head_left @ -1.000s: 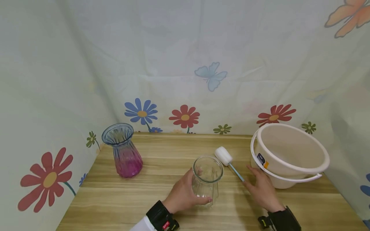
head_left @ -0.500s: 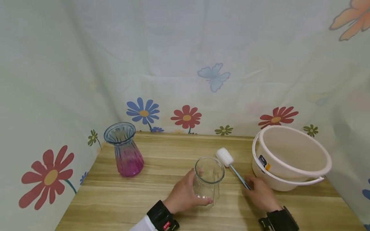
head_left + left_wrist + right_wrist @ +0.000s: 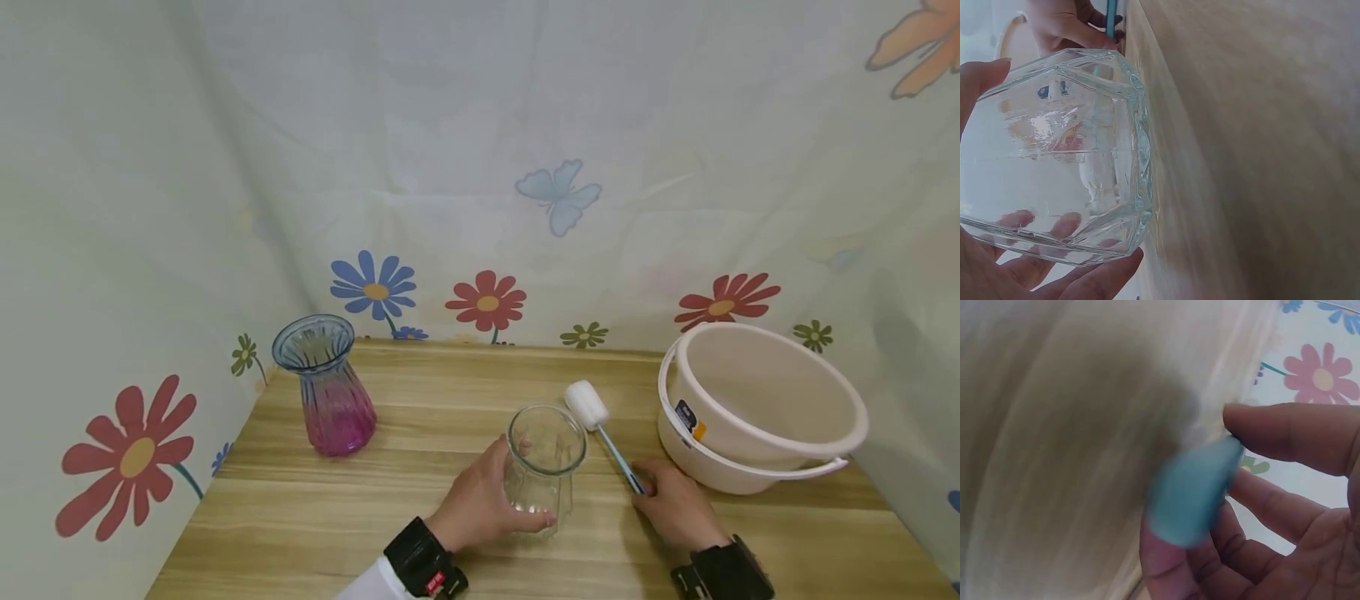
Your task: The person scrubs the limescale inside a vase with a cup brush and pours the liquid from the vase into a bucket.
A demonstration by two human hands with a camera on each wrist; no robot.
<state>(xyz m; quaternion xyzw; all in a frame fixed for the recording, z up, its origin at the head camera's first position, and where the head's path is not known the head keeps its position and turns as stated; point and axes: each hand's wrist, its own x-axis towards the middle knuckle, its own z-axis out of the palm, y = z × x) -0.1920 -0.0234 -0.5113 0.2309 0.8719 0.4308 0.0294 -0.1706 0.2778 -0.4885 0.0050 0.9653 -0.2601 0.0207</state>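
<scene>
My left hand (image 3: 483, 498) grips a clear glass vase (image 3: 546, 467) around its body, thumb on the near side and fingers on the far side. In the left wrist view the vase (image 3: 1054, 156) shows a faceted base close to the wooden tabletop. To its right, my right hand (image 3: 675, 500) pinches the blue handle of a bottle brush (image 3: 587, 406) between thumb and fingers. The white sponge head points away toward the back. Up close in the right wrist view, the handle's blue end (image 3: 1191, 494) sits between the thumb and fingers.
A white bucket (image 3: 720, 462) with a lowered handle stands right beside my right hand. At the left back stands a blue-and-pink glass vase (image 3: 337, 408). A curtain (image 3: 450, 167) printed with flowers and butterflies hangs behind the wooden table (image 3: 450, 383).
My right hand's fingers have closed from spread to a pinch on the brush handle. My left hand still holds the clear vase in place.
</scene>
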